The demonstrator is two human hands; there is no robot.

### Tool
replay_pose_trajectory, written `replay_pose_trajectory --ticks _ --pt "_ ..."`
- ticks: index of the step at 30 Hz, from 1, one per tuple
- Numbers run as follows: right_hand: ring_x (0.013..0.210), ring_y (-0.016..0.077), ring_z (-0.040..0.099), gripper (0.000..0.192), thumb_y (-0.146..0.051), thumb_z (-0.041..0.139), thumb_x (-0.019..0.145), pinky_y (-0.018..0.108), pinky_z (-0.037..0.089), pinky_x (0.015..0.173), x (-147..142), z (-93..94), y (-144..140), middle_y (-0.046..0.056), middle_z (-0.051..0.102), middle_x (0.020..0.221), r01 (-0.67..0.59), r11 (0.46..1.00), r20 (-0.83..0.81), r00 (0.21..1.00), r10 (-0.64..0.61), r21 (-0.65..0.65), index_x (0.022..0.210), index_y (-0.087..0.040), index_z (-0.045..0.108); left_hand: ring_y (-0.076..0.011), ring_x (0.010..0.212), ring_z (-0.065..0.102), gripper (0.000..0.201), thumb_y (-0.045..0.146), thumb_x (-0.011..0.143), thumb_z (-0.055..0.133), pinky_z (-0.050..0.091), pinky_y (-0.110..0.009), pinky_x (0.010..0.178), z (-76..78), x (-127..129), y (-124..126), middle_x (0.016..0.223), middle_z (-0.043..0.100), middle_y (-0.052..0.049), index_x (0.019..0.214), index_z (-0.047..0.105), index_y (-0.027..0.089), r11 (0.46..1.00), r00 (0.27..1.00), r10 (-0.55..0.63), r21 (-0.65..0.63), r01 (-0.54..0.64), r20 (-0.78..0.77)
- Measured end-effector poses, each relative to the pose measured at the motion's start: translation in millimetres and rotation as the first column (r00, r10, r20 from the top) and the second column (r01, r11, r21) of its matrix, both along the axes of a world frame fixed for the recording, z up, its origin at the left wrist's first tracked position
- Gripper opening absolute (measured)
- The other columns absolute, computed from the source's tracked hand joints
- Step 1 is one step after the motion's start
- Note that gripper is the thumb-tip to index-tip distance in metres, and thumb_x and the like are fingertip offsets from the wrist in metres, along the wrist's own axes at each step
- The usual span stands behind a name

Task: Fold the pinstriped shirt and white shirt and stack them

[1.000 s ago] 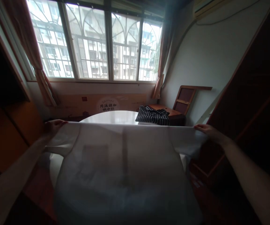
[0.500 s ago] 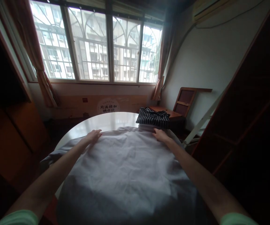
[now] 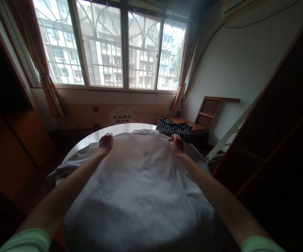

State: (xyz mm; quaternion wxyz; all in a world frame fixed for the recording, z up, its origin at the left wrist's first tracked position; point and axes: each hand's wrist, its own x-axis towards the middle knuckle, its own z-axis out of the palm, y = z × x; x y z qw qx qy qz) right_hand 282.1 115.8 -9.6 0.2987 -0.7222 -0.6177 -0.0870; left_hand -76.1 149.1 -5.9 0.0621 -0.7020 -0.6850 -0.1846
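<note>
Both hands grip a pale shirt spread over a round worktop.

The left hand (image 3: 106, 140) and the right hand (image 3: 176, 142) each have their fingers clenched on a pinch of the pale grey shirt (image 3: 140, 189) near its far end, one to each side of the collar. The shirt lies face down across the white worktop (image 3: 93, 138) and covers most of it, with one sleeve trailing off the left edge. By the look of it, the laying-out is largely done; creases run down the middle of the back, so smoothing and any folding appear to be left. A striped dark garment (image 3: 174, 128) sits just beyond the right hand, beside a wooden chair (image 3: 210, 109).
</note>
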Motion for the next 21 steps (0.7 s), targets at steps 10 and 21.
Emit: replay_pose_trajectory --ticks 10,21 --pt "0.126 0.0251 0.027 0.056 -0.044 0.043 0.081 0.038 0.025 0.100 -59.1 -51.1 -42.9 0.013 0.030 0.138 -0.399 0.881 0.062 0.902 0.427 -0.254 0.129 -0.016 0.036 -0.0242 0.126 0.029 0.049 0.038 0.086 0.033 0.026 -0.037 0.101 -61.4 44.1 -28.4 0.137 0.033 -0.015 0.127 0.036 0.012 0.955 0.965 -0.261 -0.143 0.261 0.025" --pt "0.129 0.0214 0.022 0.056 -0.047 0.025 0.088 0.036 0.018 0.103 23.7 -58.6 -69.8 0.007 0.029 0.140 -0.131 0.884 0.186 0.954 0.236 -0.449 0.132 -0.016 0.034 -0.0225 0.128 0.027 0.062 0.048 0.083 0.023 0.021 -0.035 0.104 -64.8 -60.5 -52.6 0.138 0.033 -0.012 0.129 0.036 0.008 0.961 0.988 -0.137 -0.250 0.117 -0.067"
